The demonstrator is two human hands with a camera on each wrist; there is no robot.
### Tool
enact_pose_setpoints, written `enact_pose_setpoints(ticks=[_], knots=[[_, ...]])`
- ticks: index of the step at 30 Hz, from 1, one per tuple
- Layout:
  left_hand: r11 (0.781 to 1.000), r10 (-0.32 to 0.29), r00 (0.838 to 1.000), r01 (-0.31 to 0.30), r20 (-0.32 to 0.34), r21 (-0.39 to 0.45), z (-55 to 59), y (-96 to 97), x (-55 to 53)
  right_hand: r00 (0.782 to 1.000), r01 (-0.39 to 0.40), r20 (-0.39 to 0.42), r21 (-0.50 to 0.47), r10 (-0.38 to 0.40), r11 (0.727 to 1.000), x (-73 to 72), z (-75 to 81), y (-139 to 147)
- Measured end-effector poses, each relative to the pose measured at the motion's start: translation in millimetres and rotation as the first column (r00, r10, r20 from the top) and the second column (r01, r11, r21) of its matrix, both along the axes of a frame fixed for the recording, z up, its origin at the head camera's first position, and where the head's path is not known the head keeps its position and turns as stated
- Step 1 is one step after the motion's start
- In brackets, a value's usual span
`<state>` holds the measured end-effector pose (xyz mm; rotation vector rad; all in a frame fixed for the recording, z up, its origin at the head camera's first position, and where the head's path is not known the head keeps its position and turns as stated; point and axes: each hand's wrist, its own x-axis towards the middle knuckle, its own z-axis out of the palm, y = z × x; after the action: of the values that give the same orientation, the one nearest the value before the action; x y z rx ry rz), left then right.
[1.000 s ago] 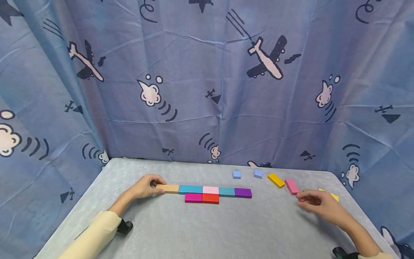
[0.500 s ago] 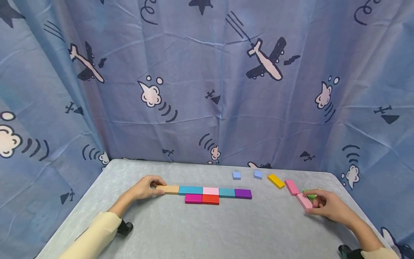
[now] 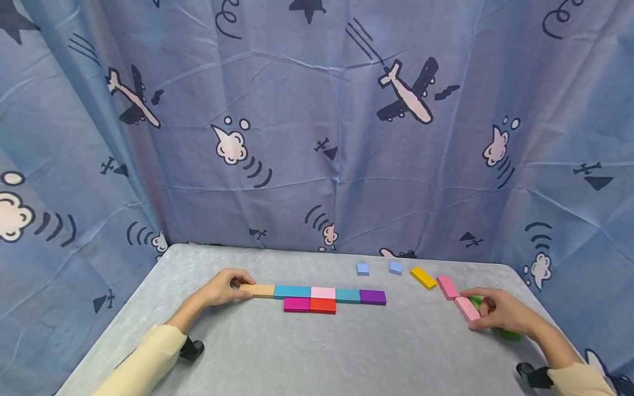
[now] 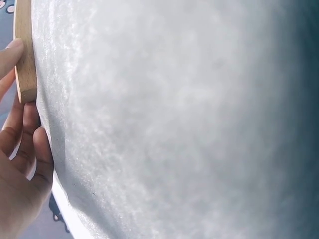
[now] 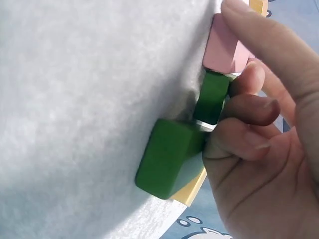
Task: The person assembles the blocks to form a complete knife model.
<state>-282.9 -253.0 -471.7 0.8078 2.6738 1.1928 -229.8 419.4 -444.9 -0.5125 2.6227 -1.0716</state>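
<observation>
Cream sleeves: two (image 3: 143, 363), nearest the camera, one on each forearm.
Right hand: thumb and fingers (image 3: 502, 311) pinched together on a pale pink block, the lower fingers bent beside the green ones.
Nearer green block: one (image 5: 162, 159), dark green and smooth, with a yellow block (image 5: 192, 190) showing behind it in the right wrist view.
Farther green block: one (image 5: 213, 97), between the nearer green block and the pale pink one.
Pale pink block in the right hand: its long axis (image 3: 466, 310) ran aslant, far end leftward, near end rightward; flat, smooth, oblong; on the right part of the grey tabletop (image 3: 346, 352).
Short row: two blocks side by side, one magenta (image 3: 296, 304), one red (image 3: 322, 306), lying along the near side of the longer row.
Long row: five blocks end to end, running left to right: tan, teal (image 3: 292, 292), pale pink (image 3: 323, 292), teal (image 3: 348, 296), purple (image 3: 372, 297).
Tan block: long axis (image 3: 262, 291) in line with the row, left end toward the hand; bare wood, grain visible; leftmost of the five.
Left hand: clamped (image 3: 225, 287) on the tan block's left end.
Deep pink block: one (image 3: 448, 287), slanted the same way, just beyond the held pink one.
Amber block: one (image 3: 423, 278), also slanted.
Light blue blocks: two, small (image 3: 362, 269) and well apart from the rows.
Curtain: blue (image 3: 277, 214), printed with planes and clouds, farthest back.
</observation>
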Motion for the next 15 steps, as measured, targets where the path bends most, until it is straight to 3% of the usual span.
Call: enact_pose_setpoints(ticks=[15], knots=[[1.0, 0.005, 1.0, -0.005, -0.003, -0.004, 0.3, 0.6, 0.4, 0.997, 0.056, -0.049, 0.026, -0.055, 0.998, 0.8, -0.8, -12]])
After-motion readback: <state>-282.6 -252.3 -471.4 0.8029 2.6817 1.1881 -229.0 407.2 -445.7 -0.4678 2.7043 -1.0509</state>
